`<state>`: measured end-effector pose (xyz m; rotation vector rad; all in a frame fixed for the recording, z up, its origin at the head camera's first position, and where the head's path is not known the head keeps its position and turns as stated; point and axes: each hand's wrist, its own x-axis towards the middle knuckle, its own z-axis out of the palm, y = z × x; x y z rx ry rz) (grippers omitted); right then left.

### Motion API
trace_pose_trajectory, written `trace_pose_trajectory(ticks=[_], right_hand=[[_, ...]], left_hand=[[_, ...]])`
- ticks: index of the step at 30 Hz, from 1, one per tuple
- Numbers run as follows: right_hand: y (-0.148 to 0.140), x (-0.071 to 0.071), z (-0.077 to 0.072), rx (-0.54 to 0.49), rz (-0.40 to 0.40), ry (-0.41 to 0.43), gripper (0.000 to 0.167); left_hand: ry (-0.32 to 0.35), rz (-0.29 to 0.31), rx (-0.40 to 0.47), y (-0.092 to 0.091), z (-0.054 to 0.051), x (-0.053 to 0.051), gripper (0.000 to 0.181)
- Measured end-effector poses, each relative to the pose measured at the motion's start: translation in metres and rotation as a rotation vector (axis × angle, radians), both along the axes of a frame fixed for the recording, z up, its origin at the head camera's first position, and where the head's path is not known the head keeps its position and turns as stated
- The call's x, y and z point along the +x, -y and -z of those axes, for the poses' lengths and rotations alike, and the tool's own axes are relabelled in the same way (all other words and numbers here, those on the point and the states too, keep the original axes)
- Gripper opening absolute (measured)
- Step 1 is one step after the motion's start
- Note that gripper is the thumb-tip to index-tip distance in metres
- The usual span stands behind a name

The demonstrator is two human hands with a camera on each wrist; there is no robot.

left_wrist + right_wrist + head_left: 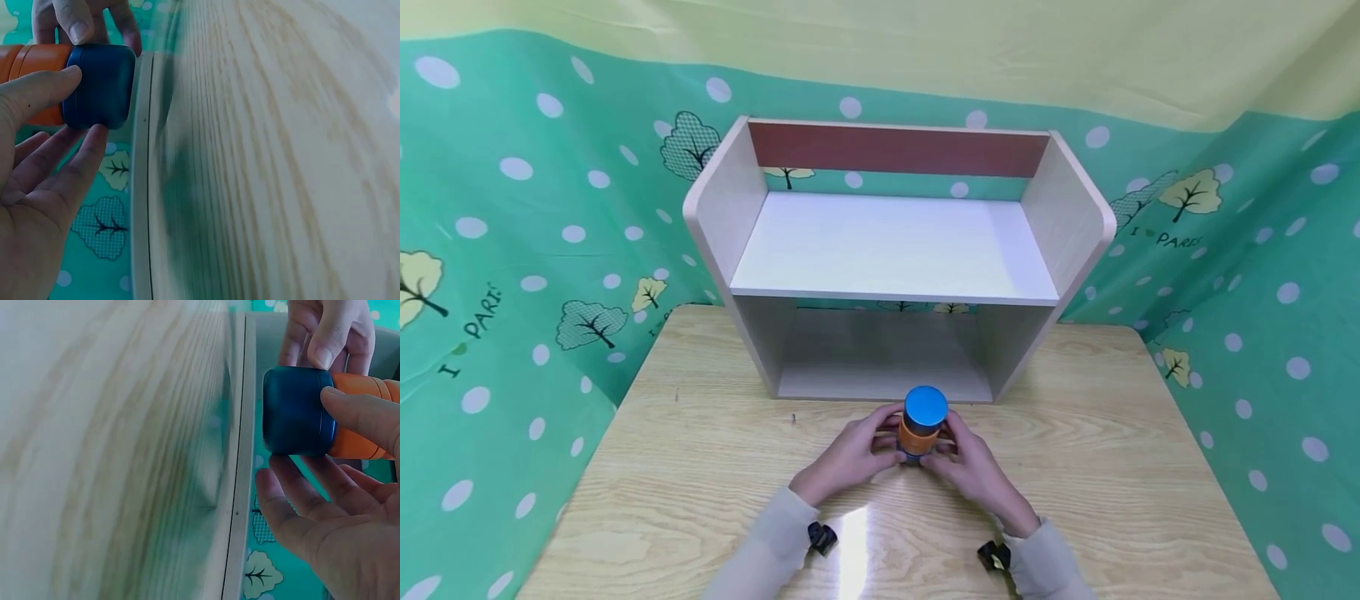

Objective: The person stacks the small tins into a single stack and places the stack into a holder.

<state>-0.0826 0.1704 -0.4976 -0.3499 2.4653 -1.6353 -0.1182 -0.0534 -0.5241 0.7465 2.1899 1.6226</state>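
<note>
Both hands hold a cylindrical bottle (pixel 917 432) with a bright blue top, an orange middle and a dark blue base. My left hand (pixel 853 452) grips it from the left, thumb on the near side and fingertips around the base. From the opposite side my right hand (pixel 973 467) holds it, its thumb lying by the seam between orange and blue. In the left wrist view the base of the bottle (pixel 103 86) hangs a little above the tabletop. The right wrist view also shows the bottle (pixel 300 412) between both hands. Parts of the fingers behind it are hidden.
Just beyond the hands stands a two-tier white shelf (pixel 895 250) with side panels and a reddish-brown back rail. It rests on a wood-grain table (pixel 685 467). Green dotted cloth (pixel 490 333) surrounds the table at the back and sides.
</note>
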Motion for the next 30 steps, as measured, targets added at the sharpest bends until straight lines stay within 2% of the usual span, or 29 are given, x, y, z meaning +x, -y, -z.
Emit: trace_pose_trajectory(ticks=[11, 23, 30], right_hand=[[0.006, 0.002, -0.020, -0.069, -0.048, 0.001, 0.070], [0.011, 0.004, -0.030, -0.098, -0.043, -0.011, 0.078], [0.012, 0.005, -0.037, -0.094, -0.061, -0.045, 0.075]], left_hand=[[-0.001, -0.014, -0.020, 0.011, -0.012, 0.001, 0.071], [-0.021, -0.003, -0.023, 0.020, -0.022, 0.002, 0.072], [-0.045, 0.006, -0.010, 0.024, -0.027, 0.002, 0.072]])
